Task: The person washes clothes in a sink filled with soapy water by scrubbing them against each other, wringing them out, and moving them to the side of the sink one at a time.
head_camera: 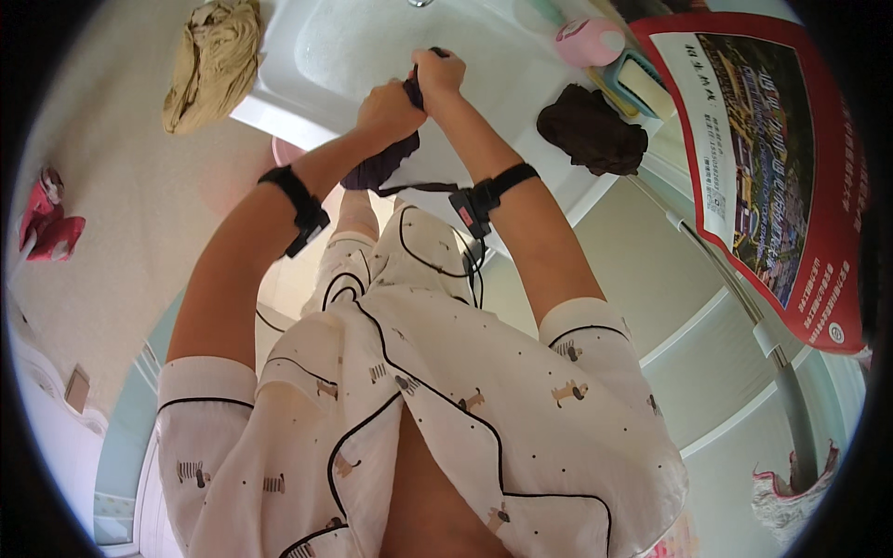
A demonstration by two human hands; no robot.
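Both my hands grip a dark purple wet-looking cloth (382, 164) above the near edge of a white sink (279, 125). My left hand (392, 111) is closed round the cloth, a bunched part of which hangs below it. Just to its right and a little farther off, my right hand (439, 73) is closed on the other end, with a bit of dark fabric showing at the fingers. A narrow strip of the cloth trails toward my right wrist. Whitish, sudsy-looking water (363, 42) lies in the basin.
A tan cloth (213, 66) hangs over the sink's left edge. On the right rim lie a dark brown cloth (591, 130), a pink container (590, 42) and a bar of soap (645, 87) in a blue dish. A red printed bag (830, 209) hangs at right, near a metal pole (725, 272).
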